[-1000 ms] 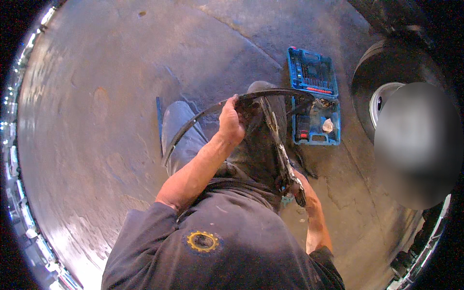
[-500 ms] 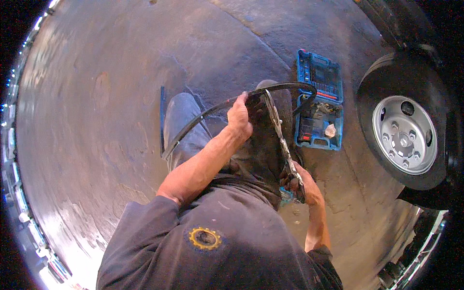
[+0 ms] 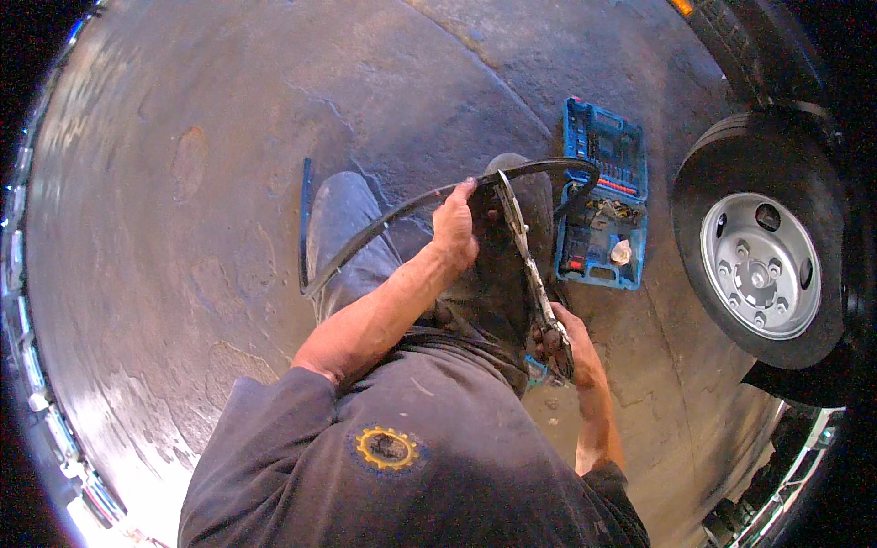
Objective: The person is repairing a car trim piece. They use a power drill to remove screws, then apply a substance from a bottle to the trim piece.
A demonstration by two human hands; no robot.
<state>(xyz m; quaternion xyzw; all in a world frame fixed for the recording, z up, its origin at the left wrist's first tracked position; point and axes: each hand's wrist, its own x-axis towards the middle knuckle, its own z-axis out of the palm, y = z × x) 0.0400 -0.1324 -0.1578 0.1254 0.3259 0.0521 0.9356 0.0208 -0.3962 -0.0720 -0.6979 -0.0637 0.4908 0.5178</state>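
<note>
A long, curved black strip (image 3: 384,219) lies across my legs, bent round at both ends. My left hand (image 3: 454,224) is closed round it near the middle, with the thumb along the top. My right hand (image 3: 568,345) grips the dark handle of a hacksaw (image 3: 527,256), seen edge-on with a worn, whitish frame. Its far end meets the strip just right of my left hand. The fingers of my right hand are partly hidden behind the handle. Where the blade touches the strip is too small to make out.
A blue tool case (image 3: 605,196) lies unfolded on the floor beyond my right knee, with bits, tools and a pale crumpled piece inside. Farther right stands a vehicle wheel (image 3: 760,265) with a silver rim. A small light-blue thing (image 3: 537,370) shows beside my right hand.
The view has shifted slightly, and the wheel sits a little lower in it. Both hands keep nearly the same places on the strip and the hacksaw.
</note>
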